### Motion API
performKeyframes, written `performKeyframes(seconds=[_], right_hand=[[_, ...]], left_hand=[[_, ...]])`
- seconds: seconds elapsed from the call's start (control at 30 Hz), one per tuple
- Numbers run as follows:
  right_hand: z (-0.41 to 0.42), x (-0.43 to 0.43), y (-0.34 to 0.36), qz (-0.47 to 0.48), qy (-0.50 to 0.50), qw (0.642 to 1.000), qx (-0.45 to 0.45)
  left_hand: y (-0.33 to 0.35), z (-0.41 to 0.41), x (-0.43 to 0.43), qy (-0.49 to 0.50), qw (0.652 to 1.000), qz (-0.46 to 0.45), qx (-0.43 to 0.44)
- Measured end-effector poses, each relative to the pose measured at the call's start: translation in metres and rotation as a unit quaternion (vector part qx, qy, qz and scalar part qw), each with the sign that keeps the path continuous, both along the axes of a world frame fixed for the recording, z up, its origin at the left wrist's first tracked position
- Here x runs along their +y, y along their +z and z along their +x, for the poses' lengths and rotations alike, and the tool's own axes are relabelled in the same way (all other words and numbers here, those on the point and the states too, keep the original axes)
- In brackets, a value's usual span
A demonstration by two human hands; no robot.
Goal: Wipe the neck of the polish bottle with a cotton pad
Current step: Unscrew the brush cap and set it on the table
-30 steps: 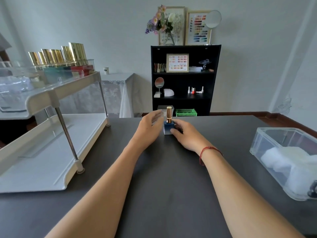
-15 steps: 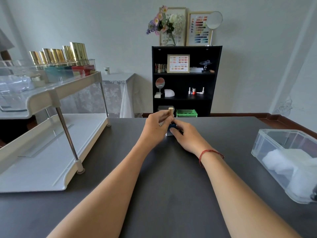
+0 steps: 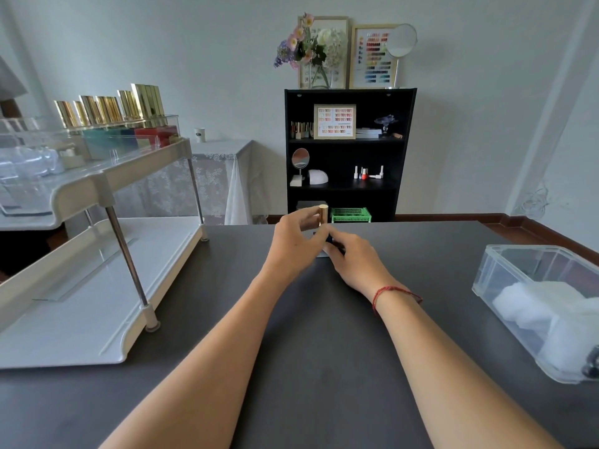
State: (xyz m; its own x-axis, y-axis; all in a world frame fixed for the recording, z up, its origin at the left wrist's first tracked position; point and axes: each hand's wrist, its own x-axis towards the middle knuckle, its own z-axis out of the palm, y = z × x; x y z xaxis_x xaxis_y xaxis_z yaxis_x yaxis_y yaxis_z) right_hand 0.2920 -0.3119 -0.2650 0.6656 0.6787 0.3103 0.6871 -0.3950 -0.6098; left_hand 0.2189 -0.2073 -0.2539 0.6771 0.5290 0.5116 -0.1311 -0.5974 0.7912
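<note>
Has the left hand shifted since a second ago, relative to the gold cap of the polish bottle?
Yes. The left hand has moved right and up onto the gold cap, fingers now closed around it. A second ago it sat open beside the bottle, left of the cap.

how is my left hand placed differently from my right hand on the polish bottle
The left hand sits higher, fingers pinching the gold cap; the right hand sits lower, wrapped around the blue base. Only the right wrist wears a red bracelet. Both touch the same bottle on the table.
</note>
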Motion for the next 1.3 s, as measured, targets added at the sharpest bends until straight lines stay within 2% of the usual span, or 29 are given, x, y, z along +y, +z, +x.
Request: performKeyframes(seconds=[0.17, 0.27, 0.37, 0.6, 0.8, 1.0, 1.17, 1.3], right_hand=[[-0.0003, -0.0008, -0.0003, 0.005, -0.002, 1.000, 0.000], [-0.0003, -0.0014, 0.0002, 0.010, -0.002, 1.000, 0.005], [-0.0013, -0.0011, 0.0003, 0.004, -0.004, 1.000, 0.002], [-0.0006, -0.0004, -0.0003, 0.000, -0.006, 1.000, -0.001], [-0.0030, 0.0007, 0.0007, 0.000, -0.006, 1.000, -0.009], [-0.0027, 0.0001, 0.0005, 0.000, -0.004, 1.000, -0.014], [-0.0022, -0.0001, 0.0007, -0.004, -0.001, 1.000, -0.014], [-0.0015, 0.0005, 0.0006, -0.003, 0.000, 1.000, -0.017]], left_hand=[[-0.0013, -0.0006, 0.0085, 0.034, 0.999, -0.001, -0.001], [-0.0033, 0.0015, 0.0059, -0.019, 0.999, -0.002, 0.050], [-0.0041, 0.0038, 0.0025, -0.064, 0.996, -0.017, 0.053], [-0.0042, 0.0013, 0.0066, 0.012, 0.999, 0.001, 0.030], [-0.0016, 0.0022, 0.0016, -0.047, 0.998, -0.007, 0.046], [-0.0017, 0.0003, 0.0074, 0.033, 0.999, 0.013, 0.023], [-0.0004, 0.0012, 0.0047, -0.024, 0.999, 0.016, 0.041], [-0.0006, 0.0015, 0.0024, -0.017, 0.999, 0.029, 0.027]])
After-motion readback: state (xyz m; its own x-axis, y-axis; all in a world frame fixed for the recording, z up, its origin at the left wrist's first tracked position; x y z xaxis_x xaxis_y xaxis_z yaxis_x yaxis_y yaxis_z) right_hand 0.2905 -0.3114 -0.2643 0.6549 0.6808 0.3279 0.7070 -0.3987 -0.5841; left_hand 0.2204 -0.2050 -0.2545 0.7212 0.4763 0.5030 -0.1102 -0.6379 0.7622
